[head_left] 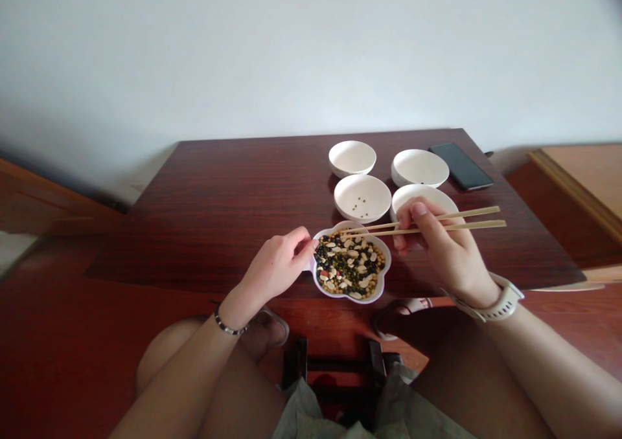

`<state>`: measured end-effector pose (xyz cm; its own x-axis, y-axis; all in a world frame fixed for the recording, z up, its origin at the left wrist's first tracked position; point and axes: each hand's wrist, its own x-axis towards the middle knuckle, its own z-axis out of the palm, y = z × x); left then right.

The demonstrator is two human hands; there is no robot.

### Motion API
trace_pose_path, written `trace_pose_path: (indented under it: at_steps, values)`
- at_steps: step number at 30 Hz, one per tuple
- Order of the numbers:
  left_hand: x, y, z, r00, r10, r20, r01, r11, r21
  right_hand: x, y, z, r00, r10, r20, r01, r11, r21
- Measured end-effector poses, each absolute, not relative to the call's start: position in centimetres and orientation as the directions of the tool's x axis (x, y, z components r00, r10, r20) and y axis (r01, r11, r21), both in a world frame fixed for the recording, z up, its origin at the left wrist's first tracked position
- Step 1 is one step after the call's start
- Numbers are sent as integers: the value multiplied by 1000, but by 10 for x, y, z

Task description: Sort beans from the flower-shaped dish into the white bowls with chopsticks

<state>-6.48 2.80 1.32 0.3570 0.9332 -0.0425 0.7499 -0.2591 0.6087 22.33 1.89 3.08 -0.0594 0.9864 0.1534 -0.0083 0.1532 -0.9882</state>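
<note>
A white flower-shaped dish [387,261] with a short handle sits at the table's front edge, full of mixed beans and peanuts [346,267]. My left hand [272,264] pinches the dish's left rim near that handle. In my right hand [451,251] is a pair of wooden chopsticks [479,225], their tips among the beans at the dish's far side. Just behind the dish, a white bowl [362,199] contains several small beans. Another white bowl [420,197] stands behind my right hand, which partly hides it; its contents cannot be made out.
Two more white bowls stand farther back, a left one [352,157] and a right one [420,167] with a dark speck inside. A black phone [461,166] lies right of them on the dark wooden table [233,199]. A pale wall [291,50] rises behind.
</note>
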Motion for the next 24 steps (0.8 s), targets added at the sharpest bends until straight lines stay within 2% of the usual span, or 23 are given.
trace_pose_path:
  at_steps: [5,10,16,24]
  values:
    - [-64,28,13,356,934,-36,750,-262,607,224,17,25,-107,975,197,76,205,-976]
    - [-64,29,12,358,933,-29,750,-269,604,223,16,22,-140,981,135,13,139,-990]
    - [-63,29,13,353,935,-33,756,-264,599,225,16,20,-138,979,148,46,155,-987]
    - [-64,28,14,355,934,-36,749,-261,609,223,16,25,-122,983,138,6,139,-990]
